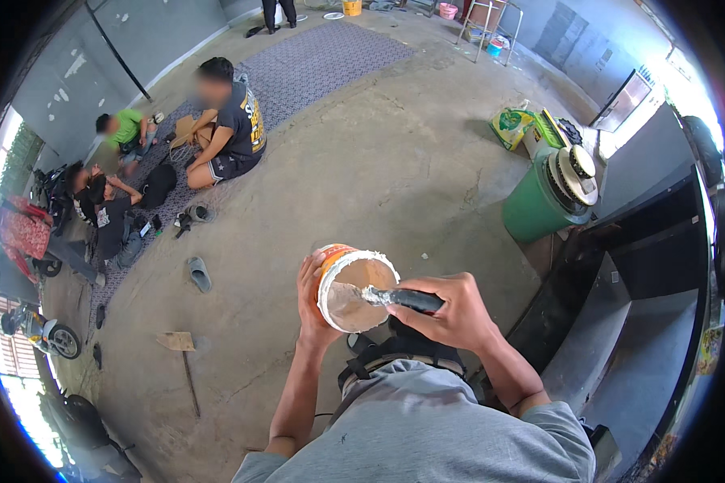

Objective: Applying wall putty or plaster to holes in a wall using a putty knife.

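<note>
My left hand (311, 299) is wrapped round the side of an orange plastic tub (335, 256), held tilted at waist height with its mouth facing me. White paste crusts the rim, and the inner wall is smeared with a beige residue. In my right hand (461, 311) is a putty knife with a black handle (419, 301). White paste cakes the neck of the knife. Its blade reaches into the tub against the inner wall, and I cannot make out the blade's full outline.
A green barrel (540, 205) with round lids stands at right, beside a black metal-framed cabinet (596, 322). On the floor lie a grey sandal (199, 274) and a long-handled wooden tool (177, 343). Several people sit on a patterned mat (322, 64); motorbikes stand at far left.
</note>
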